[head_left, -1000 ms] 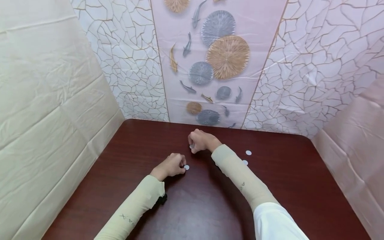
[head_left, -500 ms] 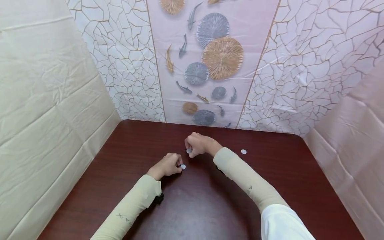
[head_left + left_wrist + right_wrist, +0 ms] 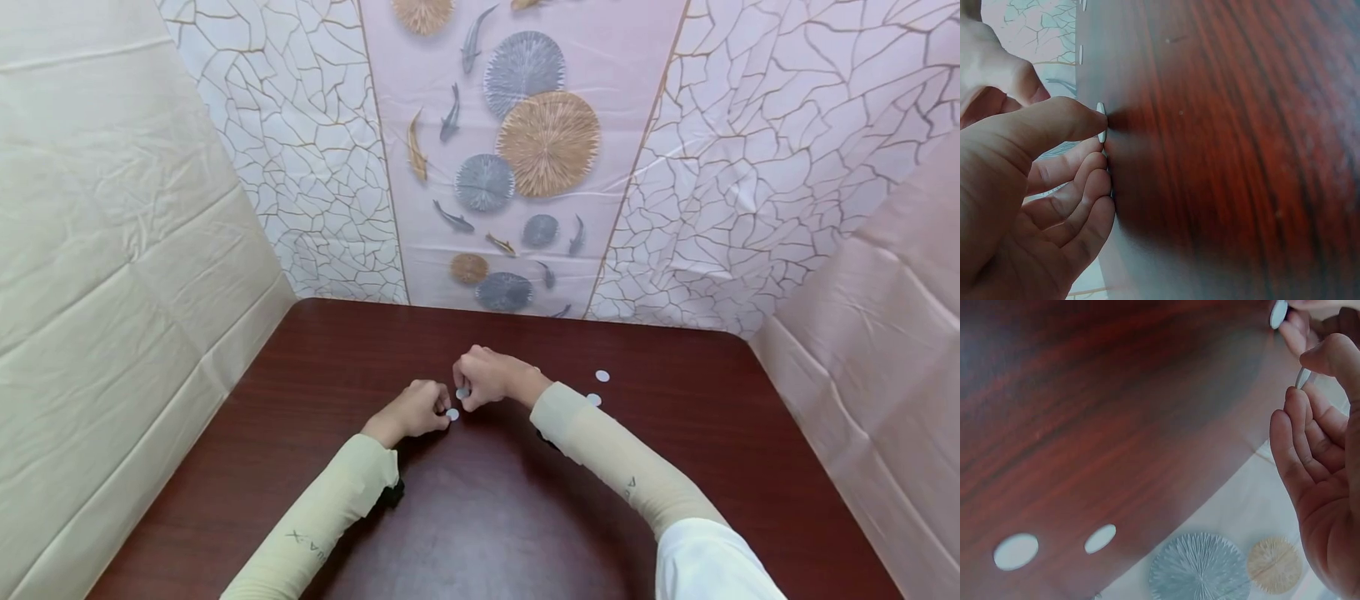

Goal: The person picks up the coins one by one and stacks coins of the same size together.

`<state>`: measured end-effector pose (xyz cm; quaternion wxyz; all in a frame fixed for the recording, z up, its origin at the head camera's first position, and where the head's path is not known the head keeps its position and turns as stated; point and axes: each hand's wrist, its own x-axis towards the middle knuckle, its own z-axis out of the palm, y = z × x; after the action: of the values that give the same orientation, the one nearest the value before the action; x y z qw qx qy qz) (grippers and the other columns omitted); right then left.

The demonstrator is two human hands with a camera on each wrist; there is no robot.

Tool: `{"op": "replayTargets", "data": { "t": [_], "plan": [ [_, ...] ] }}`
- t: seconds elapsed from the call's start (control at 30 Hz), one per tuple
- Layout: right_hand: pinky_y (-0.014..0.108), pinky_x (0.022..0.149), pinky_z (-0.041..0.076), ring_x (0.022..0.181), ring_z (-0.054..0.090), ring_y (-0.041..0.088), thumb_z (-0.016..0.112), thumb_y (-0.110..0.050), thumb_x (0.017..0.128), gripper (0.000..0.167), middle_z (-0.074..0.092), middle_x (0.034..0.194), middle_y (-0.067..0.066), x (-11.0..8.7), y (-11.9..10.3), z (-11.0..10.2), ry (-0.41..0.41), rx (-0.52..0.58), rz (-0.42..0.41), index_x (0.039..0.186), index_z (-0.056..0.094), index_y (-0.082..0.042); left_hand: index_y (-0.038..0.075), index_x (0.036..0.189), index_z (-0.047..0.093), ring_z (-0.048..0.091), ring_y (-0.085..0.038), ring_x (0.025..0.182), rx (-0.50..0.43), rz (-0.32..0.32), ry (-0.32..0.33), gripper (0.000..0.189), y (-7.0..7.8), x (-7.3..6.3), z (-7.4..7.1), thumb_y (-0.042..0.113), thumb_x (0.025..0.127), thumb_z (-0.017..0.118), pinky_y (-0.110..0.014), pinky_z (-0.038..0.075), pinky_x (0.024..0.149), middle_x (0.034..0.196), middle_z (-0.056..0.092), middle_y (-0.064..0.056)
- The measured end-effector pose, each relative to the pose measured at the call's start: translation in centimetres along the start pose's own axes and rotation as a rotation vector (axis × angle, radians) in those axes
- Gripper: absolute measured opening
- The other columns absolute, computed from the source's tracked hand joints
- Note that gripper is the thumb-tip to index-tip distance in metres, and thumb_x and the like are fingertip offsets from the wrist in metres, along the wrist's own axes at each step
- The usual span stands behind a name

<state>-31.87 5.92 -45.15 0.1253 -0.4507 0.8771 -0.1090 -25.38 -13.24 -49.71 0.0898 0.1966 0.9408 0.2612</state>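
My left hand [image 3: 411, 410] rests low on the dark red-brown table [image 3: 465, 508], thumb and forefinger at the edge of a small white round disc [image 3: 1102, 122]. Its other fingertips touch the tabletop in the left wrist view. Just beyond and to the right, my right hand [image 3: 491, 377] pinches a second white disc [image 3: 1303, 377] between thumb and fingers, above the table. Only a narrow gap separates the two discs. Two more white discs lie flat to the right of the right hand, a farther one [image 3: 602, 376] and a nearer one [image 3: 594, 400] beside the sleeve.
Behind the table's far edge hangs a patterned cloth [image 3: 495, 242] with printed fish and round leaf shapes. A plain cream cloth [image 3: 135, 250] borders the left side, and a pinkish cloth [image 3: 870, 333] the right. Both forearms cross the front of the table.
My right hand, with its disc, has come nearer to me and closer to the left hand. The left hand stays almost in place at its disc. The head view has shifted slightly.
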Motion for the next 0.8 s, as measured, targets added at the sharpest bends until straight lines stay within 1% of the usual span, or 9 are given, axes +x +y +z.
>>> {"op": "replayTargets", "data": {
  "t": [0.1, 0.2, 0.33, 0.43, 0.67, 0.8],
  "plan": [
    [0.019, 0.070, 0.056, 0.075, 0.067, 0.003, 0.085, -0.018, 0.083, 0.019, 0.078, 0.089, 0.002, 0.0, -0.4, 0.5, 0.008, -0.007, -0.012, 0.096, 0.077, -0.007, 0.011, 0.093, 0.070, 0.060, -0.011, 0.081, -0.002, 0.004, 0.008, 0.011, 0.0, 0.0, 0.0, 0.008, 0.088, 0.080, -0.030, 0.053, 0.076, 0.089, 0.068, 0.000],
    [0.019, 0.068, 0.056, 0.074, 0.068, 0.004, 0.086, -0.016, 0.081, 0.018, 0.078, 0.088, 0.003, -0.1, -0.7, 1.1, 0.003, 0.019, -0.014, 0.094, 0.077, -0.006, 0.011, 0.093, 0.070, 0.059, -0.010, 0.080, -0.009, 0.002, 0.010, 0.012, 0.0, 0.0, 0.0, 0.008, 0.087, 0.080, -0.030, 0.052, 0.075, 0.088, 0.067, 0.000],
    [0.019, 0.066, 0.055, 0.070, 0.067, 0.002, 0.086, -0.014, 0.082, 0.016, 0.078, 0.086, 0.002, 0.0, -0.9, 1.7, -0.010, 0.059, 0.013, 0.093, 0.077, -0.007, 0.010, 0.094, 0.069, 0.058, -0.010, 0.078, -0.012, -0.002, 0.002, 0.012, 0.1, -0.1, 0.0, 0.008, 0.089, 0.079, -0.029, 0.051, 0.074, 0.088, 0.067, -0.001],
    [0.018, 0.065, 0.054, 0.070, 0.065, 0.000, 0.087, -0.015, 0.082, 0.016, 0.078, 0.085, 0.000, 0.1, -0.8, 2.2, -0.005, 0.061, 0.030, 0.092, 0.076, -0.009, 0.009, 0.096, 0.070, 0.058, -0.011, 0.078, -0.008, 0.004, 0.003, 0.012, 0.1, -0.1, 0.0, 0.008, 0.089, 0.079, -0.028, 0.051, 0.073, 0.088, 0.067, -0.001],
    [0.018, 0.066, 0.055, 0.070, 0.066, 0.000, 0.085, -0.015, 0.084, 0.012, 0.075, 0.083, -0.004, 0.2, -0.9, 2.7, 0.005, 0.092, 0.051, 0.090, 0.076, -0.011, 0.007, 0.095, 0.070, 0.056, -0.011, 0.075, -0.015, 0.019, 0.012, 0.011, -0.1, -0.1, 0.0, 0.006, 0.089, 0.079, -0.027, 0.049, 0.071, 0.085, 0.067, -0.003],
    [0.018, 0.067, 0.055, 0.071, 0.066, 0.000, 0.085, -0.015, 0.084, 0.011, 0.074, 0.082, -0.006, 0.3, -0.9, 2.9, 0.005, 0.112, 0.066, 0.090, 0.076, -0.012, 0.006, 0.096, 0.070, 0.057, -0.011, 0.076, -0.016, 0.026, 0.018, 0.011, -0.2, -0.1, 0.0, 0.007, 0.089, 0.079, -0.028, 0.050, 0.072, 0.086, 0.068, -0.003]
  ]
}}
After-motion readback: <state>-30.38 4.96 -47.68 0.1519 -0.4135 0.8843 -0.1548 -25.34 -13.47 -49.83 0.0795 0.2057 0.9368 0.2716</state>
